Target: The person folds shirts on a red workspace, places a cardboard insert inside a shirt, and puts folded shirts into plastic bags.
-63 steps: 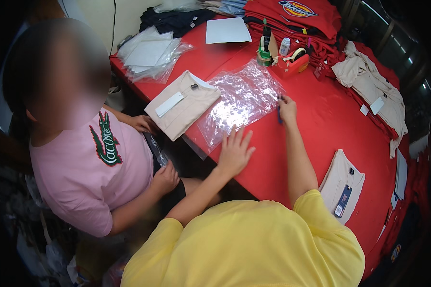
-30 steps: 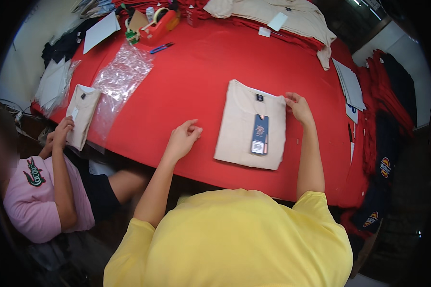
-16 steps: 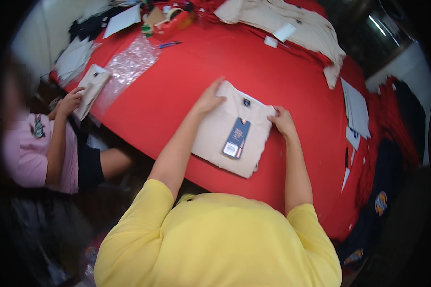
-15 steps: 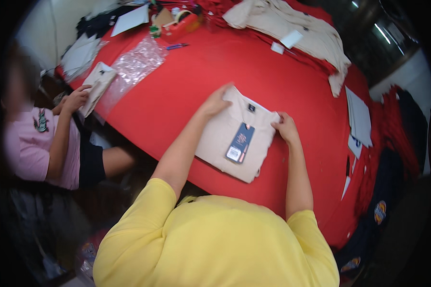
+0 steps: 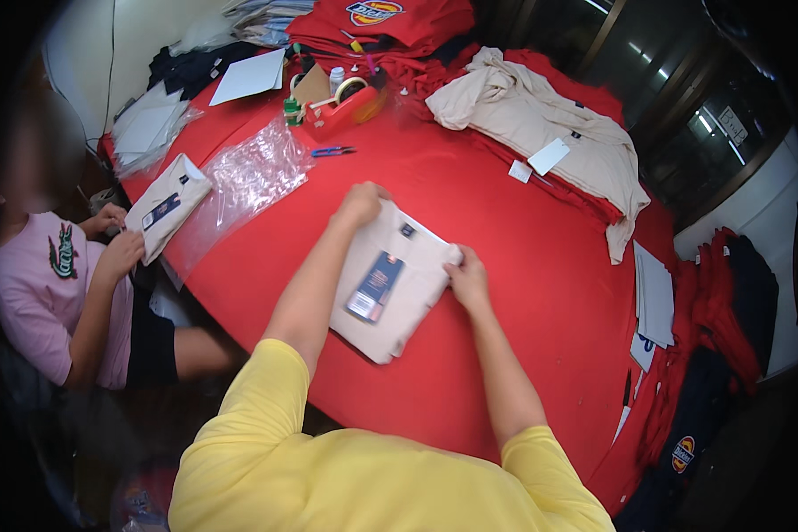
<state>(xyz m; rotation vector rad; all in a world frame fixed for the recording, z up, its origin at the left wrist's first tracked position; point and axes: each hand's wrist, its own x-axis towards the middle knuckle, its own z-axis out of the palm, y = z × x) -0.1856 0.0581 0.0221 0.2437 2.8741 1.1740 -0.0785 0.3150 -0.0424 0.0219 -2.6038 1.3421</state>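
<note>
- The folded beige shirt (image 5: 417, 275) lies between the two grips, its collar end away from the person; its long axis slants from that far end, on the right, back toward the person's left.
- Both grips are at the collar end, so neither is clearly nearer: the left grip (image 5: 363, 205) is at the far left corner, the right grip (image 5: 466, 277) at the right corner, with the shirt's body running nearer the person from both.
- The right grip pinches the cloth edge, thumb on top. The left grip's fingers curl at the corner, but their tips are hidden, so I cannot tell whether they pinch.
- The shirt is soft, matt knit folded into a flat, fairly stiff-looking oblong; a white strip, perhaps card, shows along the collar.
- A glossy navy hang tag (image 5: 375, 287) lies slantwise between the grips, below the small dark neck label (image 5: 407, 230).
- Beyond the left grip, to its left, a clear, crinkled plastic bag (image 5: 253, 177) spreads flat and shiny; slim blue snips (image 5: 332, 152) lie just beside it.
- Smooth red covering on the table (image 5: 585, 328) extends right of the right grip.
</note>
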